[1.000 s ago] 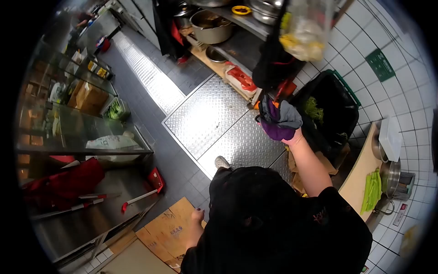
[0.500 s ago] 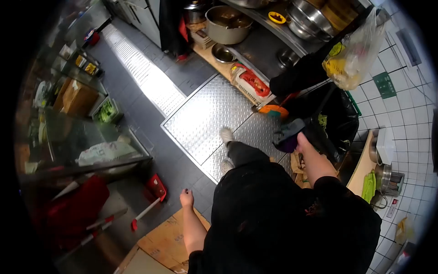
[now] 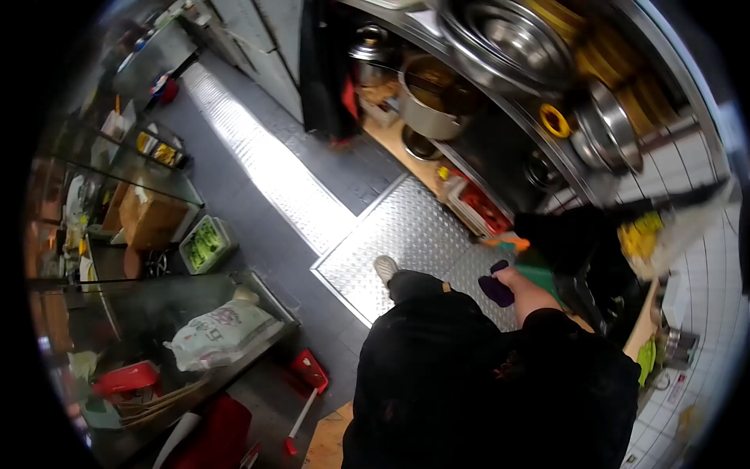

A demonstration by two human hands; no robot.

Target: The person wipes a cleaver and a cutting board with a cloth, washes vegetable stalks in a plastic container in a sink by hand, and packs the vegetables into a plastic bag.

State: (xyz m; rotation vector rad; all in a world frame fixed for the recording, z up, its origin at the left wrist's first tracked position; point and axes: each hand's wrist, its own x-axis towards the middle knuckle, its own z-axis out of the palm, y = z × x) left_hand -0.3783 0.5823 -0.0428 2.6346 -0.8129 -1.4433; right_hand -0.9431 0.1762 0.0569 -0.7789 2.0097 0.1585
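Observation:
My right hand (image 3: 513, 281) is closed around a dark purple, soft-looking bundle (image 3: 495, 291), perhaps a cloth; its exact kind is unclear. The hand hangs over the metal floor plate (image 3: 422, 223), beside a green panel (image 3: 541, 275) and a black bag-lined bin (image 3: 598, 301). My left hand does not show in the head view; my dark-clothed body hides that side. One light shoe (image 3: 384, 270) stands on the patterned plate.
Shelves hold a large pot (image 3: 430, 117) and steel bowls (image 3: 512, 43). A clear bag (image 3: 652, 238) hangs right. On the left are a greens tub (image 3: 207, 246), a white sack (image 3: 226, 332) on a counter and a red dustpan (image 3: 311, 371).
The view has turned and shifted, showing more of the shelves and left counter. My left hand has left the view. My right hand still holds the purple bundle, now away from the bin's opening.

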